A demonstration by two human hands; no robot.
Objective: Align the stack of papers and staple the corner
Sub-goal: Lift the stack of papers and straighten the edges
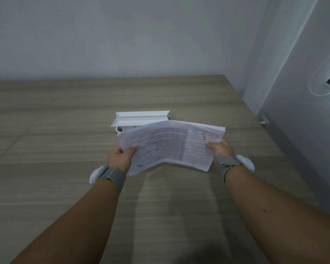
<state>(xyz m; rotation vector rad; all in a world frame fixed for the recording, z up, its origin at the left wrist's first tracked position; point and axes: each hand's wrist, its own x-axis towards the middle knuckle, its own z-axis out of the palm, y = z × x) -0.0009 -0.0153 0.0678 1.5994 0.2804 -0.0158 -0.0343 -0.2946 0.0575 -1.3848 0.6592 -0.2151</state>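
Papers (168,145), one printed stack, hang in the air above the wooden table (55,134), bowed upward in the middle. Two hands hold it: the left hand (120,158) is closed on the left edge, thumb on top, and the right hand (221,149) pinches the right edge likewise. One white tray (139,119) sits just behind. Each wrist wears one grey band.
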